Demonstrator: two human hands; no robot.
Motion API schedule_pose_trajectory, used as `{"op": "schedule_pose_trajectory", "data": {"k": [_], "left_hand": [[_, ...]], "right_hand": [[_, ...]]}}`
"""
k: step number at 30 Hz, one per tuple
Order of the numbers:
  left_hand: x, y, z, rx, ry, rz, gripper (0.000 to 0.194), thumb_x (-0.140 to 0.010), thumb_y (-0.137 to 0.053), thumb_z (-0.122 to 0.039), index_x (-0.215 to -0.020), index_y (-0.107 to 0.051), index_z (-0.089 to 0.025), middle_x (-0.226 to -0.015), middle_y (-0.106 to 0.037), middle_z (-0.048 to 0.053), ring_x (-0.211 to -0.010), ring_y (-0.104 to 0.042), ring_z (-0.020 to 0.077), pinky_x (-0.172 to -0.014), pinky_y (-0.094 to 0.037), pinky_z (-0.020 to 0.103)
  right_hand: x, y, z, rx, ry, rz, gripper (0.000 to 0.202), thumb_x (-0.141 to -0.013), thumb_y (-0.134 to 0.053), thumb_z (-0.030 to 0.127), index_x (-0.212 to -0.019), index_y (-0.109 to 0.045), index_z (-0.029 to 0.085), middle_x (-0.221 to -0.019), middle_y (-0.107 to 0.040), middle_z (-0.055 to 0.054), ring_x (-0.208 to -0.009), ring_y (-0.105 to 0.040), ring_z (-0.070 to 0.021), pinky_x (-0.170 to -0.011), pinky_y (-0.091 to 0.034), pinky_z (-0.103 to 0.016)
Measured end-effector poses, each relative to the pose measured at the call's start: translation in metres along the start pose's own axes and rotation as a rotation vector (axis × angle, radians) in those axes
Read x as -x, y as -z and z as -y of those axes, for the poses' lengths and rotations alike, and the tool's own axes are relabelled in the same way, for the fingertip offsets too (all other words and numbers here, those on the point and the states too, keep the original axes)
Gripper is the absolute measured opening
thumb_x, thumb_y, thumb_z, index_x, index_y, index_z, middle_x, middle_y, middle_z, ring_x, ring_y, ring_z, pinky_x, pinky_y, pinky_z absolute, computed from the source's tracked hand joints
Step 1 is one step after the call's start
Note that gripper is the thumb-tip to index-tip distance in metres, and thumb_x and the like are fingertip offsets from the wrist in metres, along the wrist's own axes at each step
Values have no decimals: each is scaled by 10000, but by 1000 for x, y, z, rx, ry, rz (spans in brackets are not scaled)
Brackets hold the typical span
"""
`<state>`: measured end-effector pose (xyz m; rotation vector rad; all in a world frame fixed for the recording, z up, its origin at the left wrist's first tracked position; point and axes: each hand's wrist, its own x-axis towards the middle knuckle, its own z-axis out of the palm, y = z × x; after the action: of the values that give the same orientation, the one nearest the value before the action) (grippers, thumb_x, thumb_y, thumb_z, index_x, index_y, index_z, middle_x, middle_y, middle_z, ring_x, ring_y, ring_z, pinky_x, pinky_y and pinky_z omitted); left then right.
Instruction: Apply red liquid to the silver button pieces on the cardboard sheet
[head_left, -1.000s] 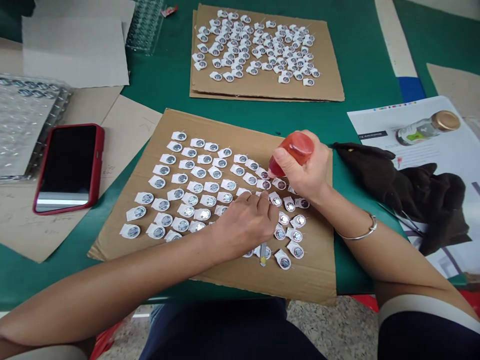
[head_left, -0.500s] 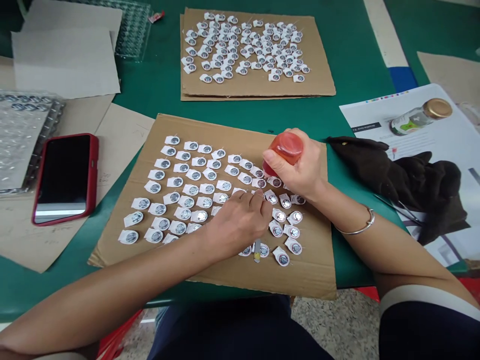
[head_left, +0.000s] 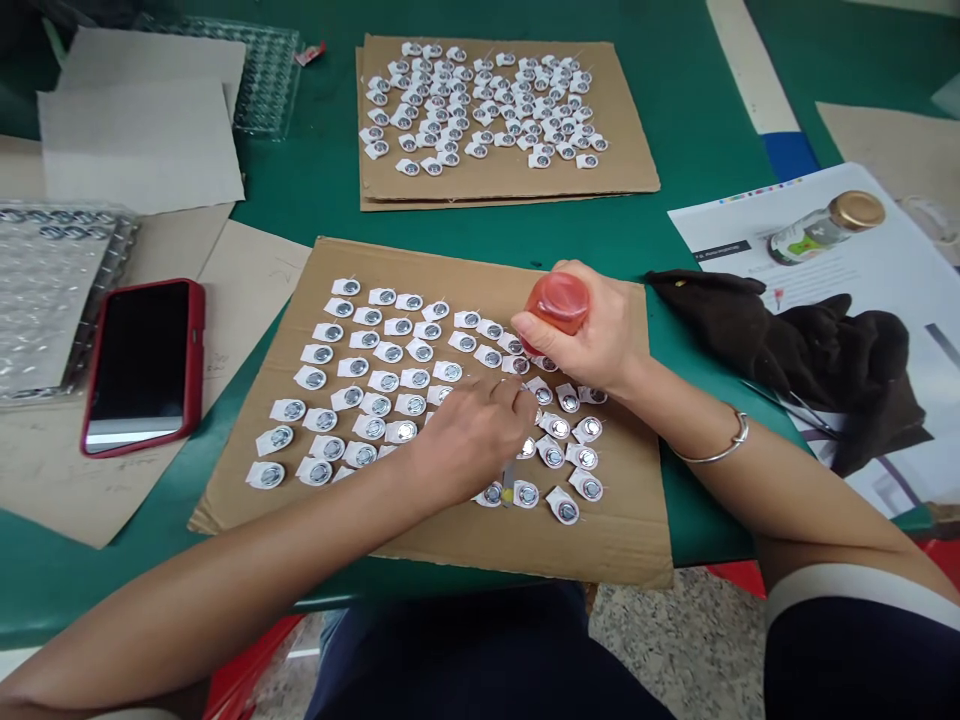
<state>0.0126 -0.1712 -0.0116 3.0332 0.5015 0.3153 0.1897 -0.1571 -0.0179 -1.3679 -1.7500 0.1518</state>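
Note:
My right hand (head_left: 600, 325) is wrapped round a translucent red bottle (head_left: 561, 300), its rounded base facing up and its lower end hidden over the small parts. Beside it, lower left, my left hand (head_left: 476, 435) is closed in a pinch. From under its fingers sticks a slim metal tool (head_left: 508, 485) with a yellow patch, possibly tweezers; its working end is hidden. Both hands are over a cardboard sheet (head_left: 585, 558) bearing loose rows of small white tabs with round silvery discs (head_left: 564, 508). My left hand and forearm cover some of these parts.
A second cardboard stack (head_left: 630, 165) with many similar parts lies farther back. To the left are a red-cased phone (head_left: 142, 365), grey card sheets (head_left: 142, 140) and a clear blister tray (head_left: 274, 80). Dark cloth (head_left: 832, 350) lies on a printed sheet (head_left: 727, 220) at right.
The view has shifted slightly. My right hand and the red bottle have moved a little left over the cardboard. Both hands keep their hold.

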Motion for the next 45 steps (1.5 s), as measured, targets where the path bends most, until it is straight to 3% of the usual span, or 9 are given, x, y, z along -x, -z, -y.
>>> {"op": "schedule_pose_trajectory", "data": {"k": [5,8,11,14,21,45], "left_hand": [[0,7,18,260,69,115,128,-696,-462,-42,-777,-525,-119,-685,-580,47,-599,-532,151,-543,-422,268],[0,4,29,358,77,46,108,-717,-473,-58,-752,-523,-147,-632,-551,1,-554,-495,115,-527,-367,252],[0,1,35,393,63,-9,111,-713,-489,-62,-736,-541,-158,-614,-546,-17,-527,-475,97,-514,-329,252],[0,-1,37,415,75,-27,142,-728,-489,-72,-788,-582,-160,-652,-584,-10,-552,-511,98,-514,-331,247],[2,-6,38,431,100,-58,167,-738,-493,-75,-813,-613,-165,-664,-608,-8,-554,-532,95,-516,-336,239],[3,-6,39,444,72,-69,117,-752,-495,-80,-753,-572,-168,-646,-580,-16,-561,-493,101,-526,-325,234]], "right_hand": [[3,7,7,26,-42,23,328,-709,-654,489,-697,-508,195,-639,-547,25,-575,-494,-104,-571,-425,-275],[13,14,10,-16,-98,-44,311,-672,-695,445,-793,-539,204,-747,-602,15,-672,-566,-132,-643,-474,-305],[29,20,8,-89,-184,-192,437,-653,-711,442,-983,-518,230,-881,-611,-8,-785,-601,-167,-716,-504,-353],[45,25,6,-187,-260,-264,484,-684,-691,444,-1074,-486,244,-877,-609,-15,-749,-610,-167,-703,-517,-367],[55,24,11,-148,-302,-319,225,-684,-698,374,-800,-606,204,-774,-612,-6,-702,-587,-144,-662,-486,-324],[53,15,8,-92,-269,-262,238,-667,-719,359,-801,-604,200,-771,-619,-6,-695,-588,-136,-663,-484,-313]]}}
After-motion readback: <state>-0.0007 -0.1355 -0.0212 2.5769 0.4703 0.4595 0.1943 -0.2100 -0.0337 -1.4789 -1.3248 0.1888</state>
